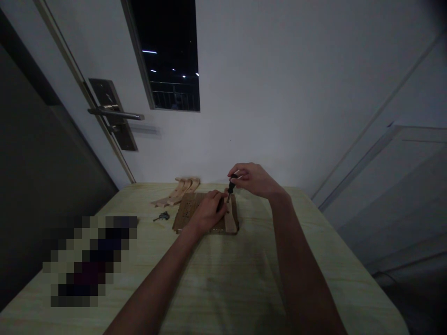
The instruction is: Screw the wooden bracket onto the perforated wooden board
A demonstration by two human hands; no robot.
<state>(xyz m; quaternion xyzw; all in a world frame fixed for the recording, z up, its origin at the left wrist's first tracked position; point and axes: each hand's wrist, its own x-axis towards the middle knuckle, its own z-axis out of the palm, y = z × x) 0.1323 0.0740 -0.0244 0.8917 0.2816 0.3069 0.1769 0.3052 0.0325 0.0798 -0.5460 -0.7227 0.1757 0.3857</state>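
A brown wooden board (pixel 186 211) with rows of small holes lies flat on the pale table (pixel 244 279). A light wooden piece (pixel 229 222) rests along its right edge. My left hand (pixel 208 210) presses on the board and steadies that piece, fingers curled beside it. My right hand (pixel 253 179) is closed around a small black-handled screwdriver (pixel 231 185), held upright with its tip down at the top of the wooden piece.
Several curved light wooden parts (pixel 178 191) lie at the table's far edge, left of the board. A small pile of dark screws (pixel 162 216) sits near the board's left side. A door with a metal handle (pixel 115 114) stands at the left.
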